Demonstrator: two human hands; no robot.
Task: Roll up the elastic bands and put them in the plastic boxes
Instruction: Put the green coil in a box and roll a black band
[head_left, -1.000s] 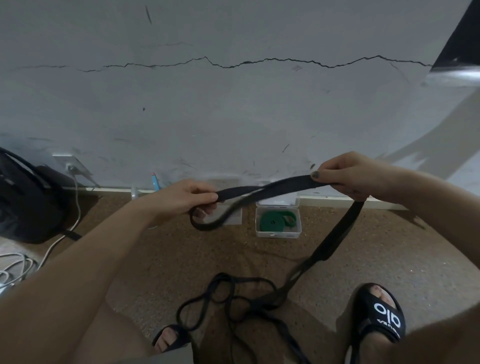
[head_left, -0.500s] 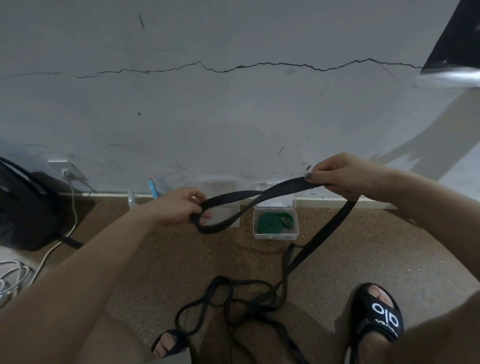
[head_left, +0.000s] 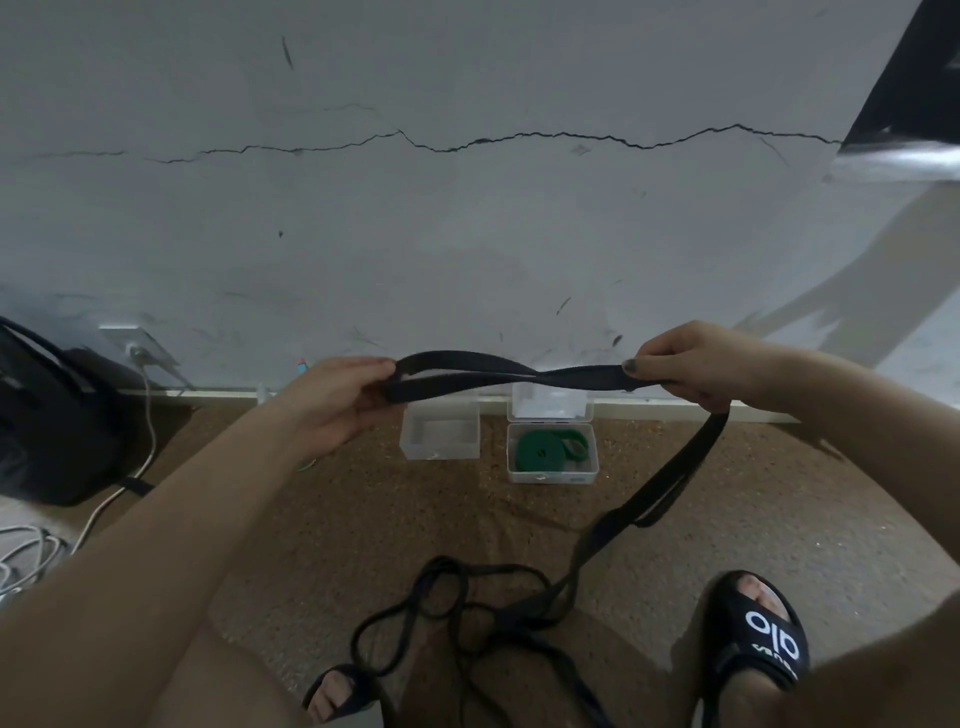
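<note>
A black elastic band (head_left: 498, 375) is stretched between my two hands above the floor, twisted once near its middle. My left hand (head_left: 337, 400) pinches its looped end. My right hand (head_left: 691, 366) grips the other part, and from there the band hangs down to a tangle of black bands (head_left: 467, 613) on the floor between my feet. Two clear plastic boxes stand by the wall. The left box (head_left: 439, 435) holds nothing I can see. The right box (head_left: 551, 452), lid open, contains a rolled green band (head_left: 545, 449).
A cracked grey wall (head_left: 467, 234) rises right behind the boxes. A black bag (head_left: 52, 415) and white cables (head_left: 31, 556) lie at the left. My feet in black sandals (head_left: 753, 634) flank the tangle on the brown speckled floor.
My left hand has turned the looped end and lifted it level with my right hand. The band between them now lies straighter and tauter, and the empty box shows below it.
</note>
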